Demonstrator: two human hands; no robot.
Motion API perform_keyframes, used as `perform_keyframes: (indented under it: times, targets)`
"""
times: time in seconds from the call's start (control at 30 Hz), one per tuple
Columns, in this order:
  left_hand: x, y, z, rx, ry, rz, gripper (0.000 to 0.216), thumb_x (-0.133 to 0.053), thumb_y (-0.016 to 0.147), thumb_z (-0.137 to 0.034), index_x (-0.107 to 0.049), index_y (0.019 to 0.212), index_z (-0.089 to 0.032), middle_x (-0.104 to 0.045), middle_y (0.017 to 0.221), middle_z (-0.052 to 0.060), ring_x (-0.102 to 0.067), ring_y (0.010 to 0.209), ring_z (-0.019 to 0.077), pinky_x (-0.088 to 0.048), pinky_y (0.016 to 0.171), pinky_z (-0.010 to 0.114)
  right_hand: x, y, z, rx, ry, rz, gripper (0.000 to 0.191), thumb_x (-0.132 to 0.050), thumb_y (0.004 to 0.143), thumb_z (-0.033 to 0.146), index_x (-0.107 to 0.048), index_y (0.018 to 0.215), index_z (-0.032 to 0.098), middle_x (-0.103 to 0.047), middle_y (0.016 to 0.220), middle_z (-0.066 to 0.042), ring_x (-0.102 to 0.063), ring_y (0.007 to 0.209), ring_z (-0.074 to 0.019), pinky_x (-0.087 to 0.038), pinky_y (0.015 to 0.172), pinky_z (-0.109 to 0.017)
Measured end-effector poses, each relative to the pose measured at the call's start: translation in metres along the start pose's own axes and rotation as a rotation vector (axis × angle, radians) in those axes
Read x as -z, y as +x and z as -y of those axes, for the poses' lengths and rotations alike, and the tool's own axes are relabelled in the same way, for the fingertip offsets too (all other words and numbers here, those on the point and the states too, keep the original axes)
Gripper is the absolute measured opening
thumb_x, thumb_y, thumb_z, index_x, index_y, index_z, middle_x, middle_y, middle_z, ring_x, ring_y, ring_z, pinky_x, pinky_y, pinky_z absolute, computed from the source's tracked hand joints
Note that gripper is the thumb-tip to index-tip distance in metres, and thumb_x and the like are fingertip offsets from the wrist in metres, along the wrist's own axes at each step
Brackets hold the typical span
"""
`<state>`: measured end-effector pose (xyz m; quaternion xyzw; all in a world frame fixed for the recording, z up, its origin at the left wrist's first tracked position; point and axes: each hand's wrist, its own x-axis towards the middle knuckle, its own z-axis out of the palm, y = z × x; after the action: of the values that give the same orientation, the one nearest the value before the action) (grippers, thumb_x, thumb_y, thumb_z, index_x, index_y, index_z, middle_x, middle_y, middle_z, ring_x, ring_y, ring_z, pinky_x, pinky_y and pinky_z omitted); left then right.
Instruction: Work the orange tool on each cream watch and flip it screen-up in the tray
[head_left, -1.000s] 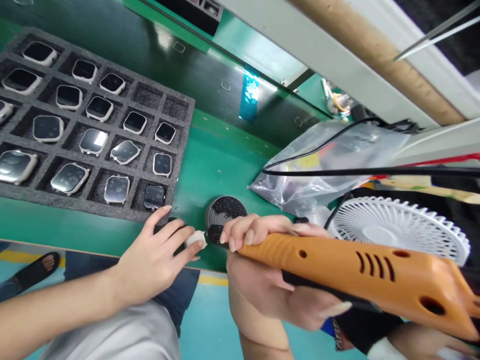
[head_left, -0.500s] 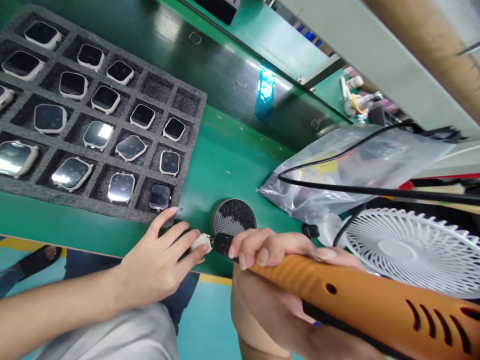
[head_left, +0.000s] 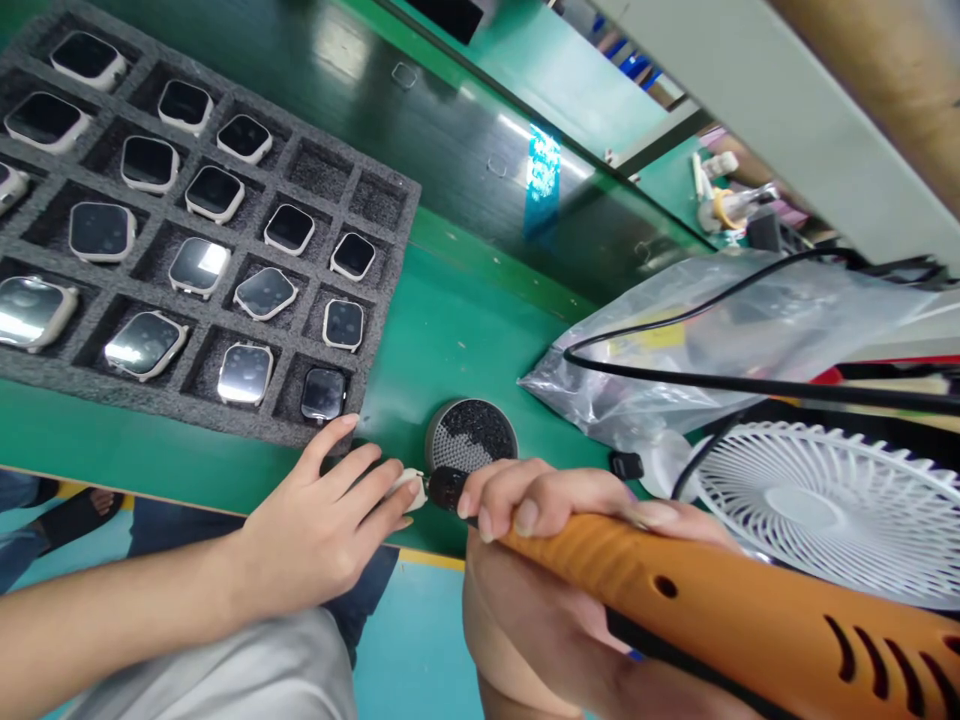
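Observation:
My left hand [head_left: 315, 530] rests at the bench's front edge, fingers closed around a small white watch case [head_left: 412, 488] that they partly cover. My right hand [head_left: 562, 505] is wrapped around an orange power screwdriver [head_left: 720, 585], which lies slanted across the lower right. The driver's black nose points left, and its thin bit meets the side of the watch case. Just behind the nose stands a round cup [head_left: 433, 447] with a perforated top, partly covered by tiny dark pieces, perhaps screws.
A grey foam tray [head_left: 379, 290] at the left holds several smartwatches in its compartments. To the right are a clear plastic bag [head_left: 652, 330], a black cable [head_left: 750, 383] and a white fan [head_left: 817, 510]. A dark belt-like strip [head_left: 450, 120] runs behind. Someone's foot shows at lower left.
The view has shifted slightly, so bench items sit a little further right. Both hands keep nearly the same pose, with the screwdriver bit still at the watch case.

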<state>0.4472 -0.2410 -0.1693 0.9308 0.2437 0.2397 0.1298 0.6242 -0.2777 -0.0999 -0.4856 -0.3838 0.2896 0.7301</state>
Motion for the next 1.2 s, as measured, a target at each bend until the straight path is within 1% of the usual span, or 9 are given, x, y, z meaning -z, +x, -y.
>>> perform_keyframes:
  times: [0.13, 0.4, 0.53, 0.7, 0.83, 0.93, 1.03, 1.1, 1.2]
  targets:
    - [0.0, -0.001, 0.0, -0.009, 0.011, -0.003, 0.033, -0.07, 0.103, -0.028, -0.073, 0.135, -0.018, -0.077, 0.126, 0.006, -0.067, 0.121, 0.0252, -0.026, 0.136, 0.062, -0.001, -0.002, 0.001, 0.003, -0.037, 0.011, 0.041, -0.061, 0.096, 0.067, -0.068, 0.12, 0.036, -0.063, 0.082, 0.002, -0.061, 0.062, -0.0189, -0.052, 0.054, -0.042]
    - [-0.001, -0.004, 0.0, -0.032, 0.028, -0.021, 0.03, -0.07, 0.103, -0.027, -0.074, 0.131, -0.018, -0.077, 0.129, 0.008, -0.068, 0.123, 0.0261, -0.026, 0.137, 0.065, -0.015, -0.001, 0.008, -0.025, -0.026, 0.004, 0.055, -0.043, 0.097, 0.079, -0.071, 0.112, 0.034, -0.062, 0.079, 0.001, -0.059, 0.062, -0.0178, -0.053, 0.054, -0.041]
    - [-0.002, -0.004, -0.001, -0.029, 0.03, -0.018, 0.029, -0.069, 0.105, -0.029, -0.074, 0.131, -0.018, -0.077, 0.131, 0.007, -0.067, 0.124, 0.0252, -0.021, 0.139, 0.064, -0.015, -0.002, 0.006, -0.011, -0.028, 0.013, 0.053, -0.044, 0.099, 0.076, -0.07, 0.115, 0.033, -0.064, 0.081, 0.001, -0.06, 0.063, -0.0178, -0.053, 0.056, -0.042]
    - [0.0, -0.004, 0.0, -0.04, 0.045, 0.001, 0.032, -0.068, 0.106, -0.028, -0.072, 0.135, -0.017, -0.077, 0.128, 0.007, -0.066, 0.121, 0.0244, -0.017, 0.139, 0.064, -0.009, -0.001, 0.001, -0.044, -0.041, 0.078, 0.046, -0.058, 0.094, 0.075, -0.067, 0.117, 0.035, -0.066, 0.084, 0.003, -0.064, 0.068, -0.0181, -0.057, 0.062, -0.043]
    - [-0.002, -0.003, 0.001, -0.028, 0.038, -0.019, 0.031, -0.069, 0.105, -0.029, -0.073, 0.134, -0.017, -0.078, 0.125, 0.006, -0.067, 0.116, 0.023, -0.019, 0.139, 0.062, -0.002, 0.006, -0.001, -0.011, 0.005, 0.108, 0.05, -0.057, 0.092, 0.077, -0.069, 0.117, 0.035, -0.066, 0.081, 0.004, -0.062, 0.062, -0.0167, -0.056, 0.055, -0.039]
    - [-0.002, -0.002, 0.001, -0.01, 0.024, -0.009, 0.03, -0.068, 0.106, -0.031, -0.073, 0.132, -0.018, -0.078, 0.121, 0.006, -0.067, 0.115, 0.0224, -0.023, 0.137, 0.059, 0.003, 0.018, -0.004, 0.078, 0.047, 0.032, 0.048, -0.062, 0.09, 0.073, -0.07, 0.114, 0.033, -0.067, 0.081, 0.004, -0.061, 0.058, -0.016, -0.055, 0.051, -0.037]
    - [0.0, -0.002, 0.002, -0.024, 0.035, 0.032, 0.035, -0.065, 0.107, -0.034, -0.071, 0.137, -0.018, -0.071, 0.144, 0.009, -0.063, 0.128, 0.0271, -0.019, 0.137, 0.062, 0.007, 0.03, -0.012, 0.159, 0.072, -0.087, 0.04, -0.062, 0.091, 0.068, -0.07, 0.113, 0.034, -0.067, 0.078, 0.005, -0.058, 0.055, -0.0146, -0.054, 0.05, -0.033]
    - [0.001, -0.004, 0.003, -0.064, 0.037, 0.058, 0.039, -0.06, 0.106, -0.027, -0.068, 0.143, -0.016, -0.064, 0.156, 0.01, -0.058, 0.136, 0.0308, -0.011, 0.138, 0.066, 0.008, 0.035, -0.018, 0.168, 0.074, -0.114, 0.039, -0.059, 0.092, 0.066, -0.068, 0.112, 0.033, -0.066, 0.074, 0.006, -0.056, 0.051, -0.0138, -0.052, 0.048, -0.032]
    - [0.001, -0.006, 0.003, -0.094, 0.026, 0.08, 0.043, -0.056, 0.102, -0.018, -0.067, 0.143, -0.014, -0.066, 0.153, 0.01, -0.06, 0.133, 0.0309, -0.008, 0.138, 0.068, 0.008, 0.037, -0.025, 0.148, 0.072, -0.119, 0.039, -0.057, 0.093, 0.065, -0.066, 0.111, 0.031, -0.066, 0.072, 0.006, -0.055, 0.048, -0.014, -0.051, 0.046, -0.032]
